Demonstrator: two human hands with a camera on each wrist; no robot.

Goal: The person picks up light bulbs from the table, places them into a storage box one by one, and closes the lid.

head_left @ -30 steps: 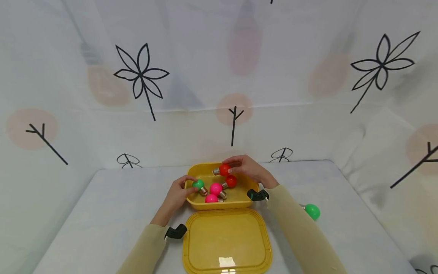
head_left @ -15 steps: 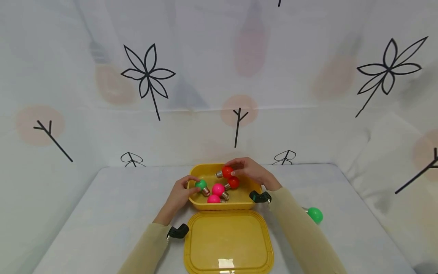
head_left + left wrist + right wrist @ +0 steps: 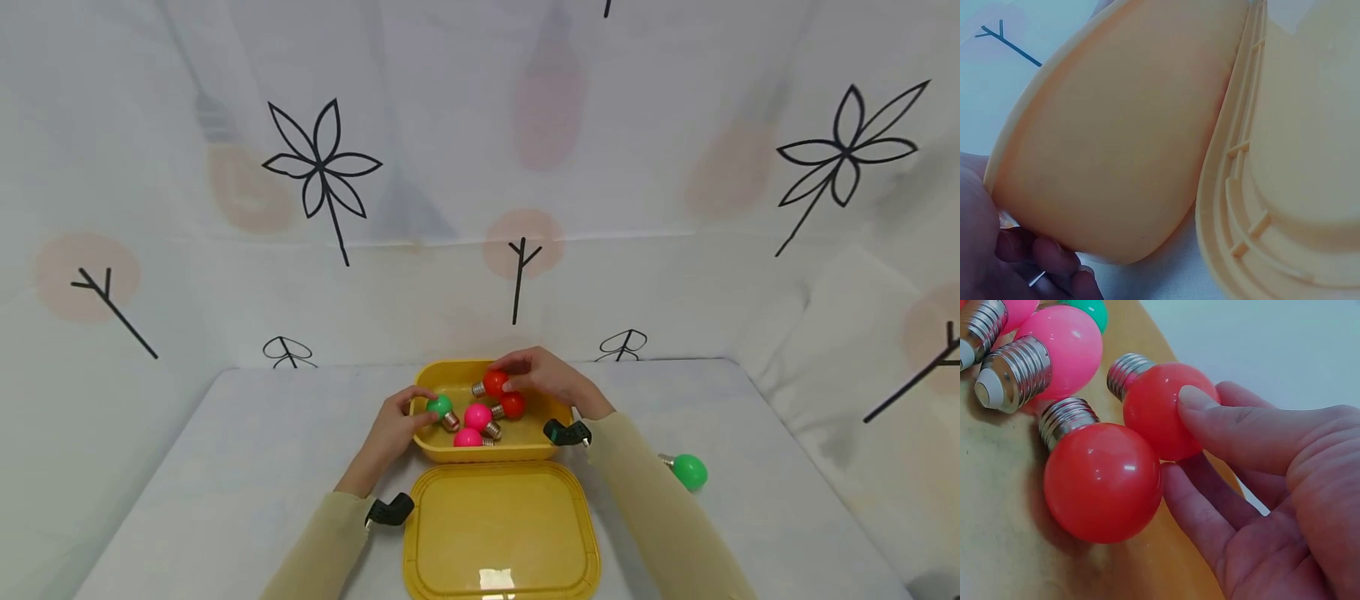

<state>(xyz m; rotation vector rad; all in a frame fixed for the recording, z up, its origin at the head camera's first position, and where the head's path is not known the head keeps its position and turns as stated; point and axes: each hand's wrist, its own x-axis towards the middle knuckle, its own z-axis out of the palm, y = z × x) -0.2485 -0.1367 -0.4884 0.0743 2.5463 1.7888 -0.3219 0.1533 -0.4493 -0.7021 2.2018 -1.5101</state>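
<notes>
My left hand (image 3: 392, 423) reaches over the left end of a yellow plastic tub (image 3: 525, 452), thumb and forefinger round a green light bulb (image 3: 439, 406) inside. The left wrist view shows its other fingers (image 3: 1054, 256) curled against the tub's outer wall; the bulb is hidden there. With thumb and fingers, my right hand (image 3: 1285, 469) pinches a red light bulb (image 3: 1163, 409) at the tub's far side. Touching or nearly touching it is a second red bulb (image 3: 1104, 481) on the tub floor. Two pink bulbs (image 3: 477, 417) (image 3: 468, 437) lie near the front wall.
A yellow lid (image 3: 501, 525) lies flat on the white-covered table in front of the tub. Another green bulb (image 3: 689, 472) rests on the table to the right, beside my right forearm. White patterned cloth (image 3: 420, 292) hangs behind and along the sides.
My right hand has lowered the red bulb slightly, nearer the other red one. The left hand stays on the green bulb. The head view has shifted a little.
</notes>
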